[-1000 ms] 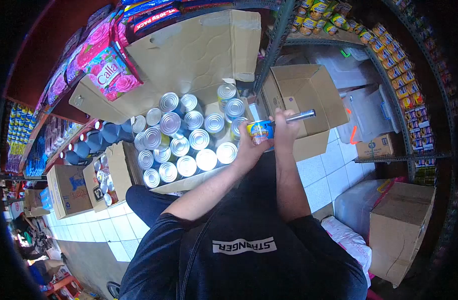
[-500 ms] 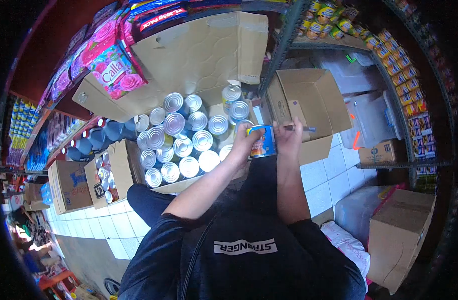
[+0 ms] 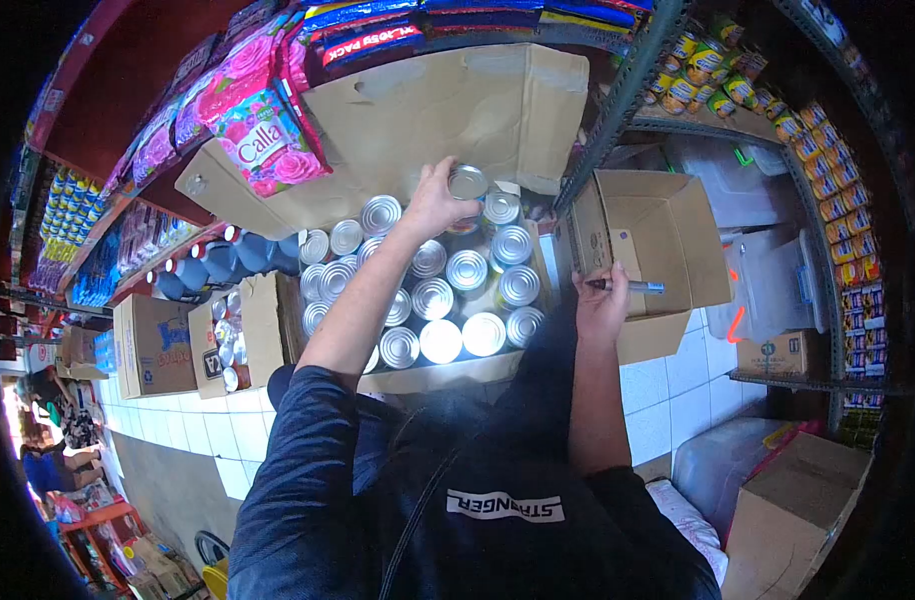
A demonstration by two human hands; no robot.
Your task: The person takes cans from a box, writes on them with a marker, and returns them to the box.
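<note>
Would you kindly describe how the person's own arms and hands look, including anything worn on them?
The left hand and right hand are bare, with no gloves or wristwear visible. Short, dark fabric sleeves leave the forearms uncovered; they belong to a black shirt bearing a white rectangular print with dark capitals.

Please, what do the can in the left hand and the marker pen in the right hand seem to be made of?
The can: probably metal, with a glossy silvery end; its round rim catches light. The marker pen: dark and silvery-grey, perhaps plastic or metal; the slight sheen leaves this open.
</note>
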